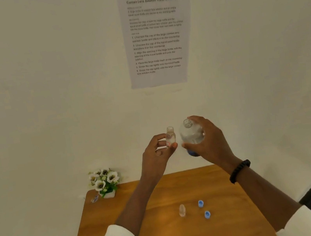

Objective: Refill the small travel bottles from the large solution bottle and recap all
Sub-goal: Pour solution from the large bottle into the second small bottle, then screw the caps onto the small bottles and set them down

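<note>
Your left hand point(157, 152) pinches an uncapped small travel bottle point(169, 137) upright; your right hand point(205, 140) wraps the open large solution bottle point(191, 132), tilted close beside it, above the tabletop point(149, 232). Pouring looks unfinished. Two blue caps point(200, 203) and a clear cap point(182, 210) await; recapping remains.

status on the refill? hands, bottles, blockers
Left hand pinches uncapped travel bottle. Right hand holds open large bottle beside it, not pouring. Two blue caps on table. No blockers.

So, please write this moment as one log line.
left hand: holds small bottle | right hand: holds large bottle | both uncapped | pouring: not yet
</note>
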{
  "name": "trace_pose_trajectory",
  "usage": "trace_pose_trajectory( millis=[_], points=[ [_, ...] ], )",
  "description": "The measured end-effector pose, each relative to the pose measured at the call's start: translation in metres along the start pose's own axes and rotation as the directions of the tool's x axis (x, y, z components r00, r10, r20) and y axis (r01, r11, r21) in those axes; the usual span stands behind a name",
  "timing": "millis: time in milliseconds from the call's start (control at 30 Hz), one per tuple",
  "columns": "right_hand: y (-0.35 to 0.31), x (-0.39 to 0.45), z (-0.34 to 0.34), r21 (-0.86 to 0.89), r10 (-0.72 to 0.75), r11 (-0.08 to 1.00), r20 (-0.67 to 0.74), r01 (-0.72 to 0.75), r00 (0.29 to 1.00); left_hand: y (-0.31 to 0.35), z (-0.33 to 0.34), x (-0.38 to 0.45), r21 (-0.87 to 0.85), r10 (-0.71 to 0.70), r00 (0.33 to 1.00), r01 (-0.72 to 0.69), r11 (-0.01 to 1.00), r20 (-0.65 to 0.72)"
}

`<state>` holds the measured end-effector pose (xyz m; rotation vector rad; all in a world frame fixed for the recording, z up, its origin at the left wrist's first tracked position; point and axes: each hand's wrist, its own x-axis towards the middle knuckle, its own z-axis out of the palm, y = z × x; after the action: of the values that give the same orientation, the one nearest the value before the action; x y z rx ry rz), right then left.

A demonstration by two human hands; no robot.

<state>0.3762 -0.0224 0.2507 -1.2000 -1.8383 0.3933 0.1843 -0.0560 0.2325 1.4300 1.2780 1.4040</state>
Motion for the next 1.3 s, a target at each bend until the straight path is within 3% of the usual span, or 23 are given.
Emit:
trace_pose_trajectory(
  millis=[333, 767, 1167, 1300],
  points=[
    [0.031, -0.075, 0.113, 0.079, 0.289, 0.943, 0.281, -0.322, 0.915, -0.055, -0.05, -0.038, 0.022, -0.163, 0.98, 0.167, 0.986, -0.116],
    [0.075, -0.145, 0.27, -0.082, 0.419, 0.883, 0.58, -0.462, 0.699, -0.14, -0.087, -0.083, -0.076, -0.407, 0.886, 0.4, 0.913, -0.221],
    [0.091, -0.142, 0.309, -0.143, 0.386, 0.916, 0.569, -0.375, 0.726, -0.171, -0.071, -0.072, -0.045, -0.408, 0.899, 0.406, 0.913, -0.158],
    [0.1, -0.147, 0.293, -0.064, 0.355, 0.915, 0.597, -0.398, 0.719, -0.17, -0.05, -0.065, -0.048, -0.419, 0.901, 0.416, 0.908, -0.112]
  ],
)
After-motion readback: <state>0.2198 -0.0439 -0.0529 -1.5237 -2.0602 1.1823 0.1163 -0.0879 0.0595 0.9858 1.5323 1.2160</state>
